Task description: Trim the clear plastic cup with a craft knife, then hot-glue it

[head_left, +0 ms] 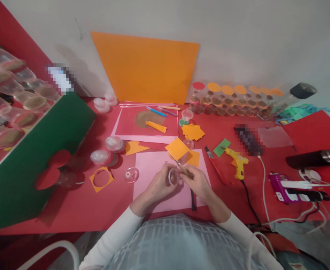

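Note:
My left hand (pixel 164 180) is closed around a small clear plastic cup (pixel 173 176), whose round rim faces up toward me. In my right hand (pixel 196 182) is a slim tool with a brown handle and a metal tip (pixel 184 169); its exact kind is hard to make out. The tool's tip is close to the cup's rim. Both hands are above a pink sheet of paper (pixel 146 165). Just beyond them lie an orange paper square (pixel 177 149) and another orange piece (pixel 193 158). A clear round lid (pixel 131 174) rests left of my left hand.
A yellow glue gun (pixel 237 162), a red-handled cutter (pixel 219 168) and a purple power strip (pixel 284 189) with cables lie right. A green board with round holes (pixel 35 157) leans left near stacked plastic cups (pixel 6 97). Capped cups (pixel 232 99) line the wall beside an orange board (pixel 148 67).

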`<state>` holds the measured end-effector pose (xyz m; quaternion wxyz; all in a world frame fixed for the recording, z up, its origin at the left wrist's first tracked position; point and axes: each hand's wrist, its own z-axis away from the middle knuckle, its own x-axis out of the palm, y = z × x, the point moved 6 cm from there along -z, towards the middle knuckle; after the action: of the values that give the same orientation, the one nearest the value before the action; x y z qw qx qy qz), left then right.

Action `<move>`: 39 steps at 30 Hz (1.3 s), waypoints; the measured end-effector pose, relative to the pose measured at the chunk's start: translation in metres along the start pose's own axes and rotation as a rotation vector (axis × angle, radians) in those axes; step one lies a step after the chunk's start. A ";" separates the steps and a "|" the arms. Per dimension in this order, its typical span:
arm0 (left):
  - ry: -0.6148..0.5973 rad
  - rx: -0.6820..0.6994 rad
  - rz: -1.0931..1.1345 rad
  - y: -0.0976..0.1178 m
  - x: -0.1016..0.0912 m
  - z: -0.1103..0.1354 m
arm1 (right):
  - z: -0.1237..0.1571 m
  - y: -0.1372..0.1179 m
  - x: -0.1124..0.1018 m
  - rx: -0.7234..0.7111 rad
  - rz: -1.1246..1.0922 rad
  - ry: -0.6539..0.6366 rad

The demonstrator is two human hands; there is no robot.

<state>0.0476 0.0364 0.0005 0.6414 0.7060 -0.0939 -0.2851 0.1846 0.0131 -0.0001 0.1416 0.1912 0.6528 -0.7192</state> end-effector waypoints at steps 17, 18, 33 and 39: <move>-0.035 -0.040 -0.017 -0.004 0.001 -0.002 | 0.007 -0.006 0.009 -0.071 0.217 0.111; -0.031 -0.040 -0.013 -0.004 0.001 -0.002 | 0.006 -0.007 0.009 -0.073 0.217 0.115; -0.011 -0.089 0.006 -0.003 -0.004 -0.001 | 0.004 0.011 0.003 0.018 0.159 -0.003; -0.023 -0.078 -0.003 -0.002 -0.003 -0.001 | 0.002 0.003 0.004 0.007 0.236 0.025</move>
<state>0.0453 0.0389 -0.0002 0.6669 0.6773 -0.0889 -0.2976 0.1827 0.0113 -0.0048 0.2166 0.2759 0.6251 -0.6973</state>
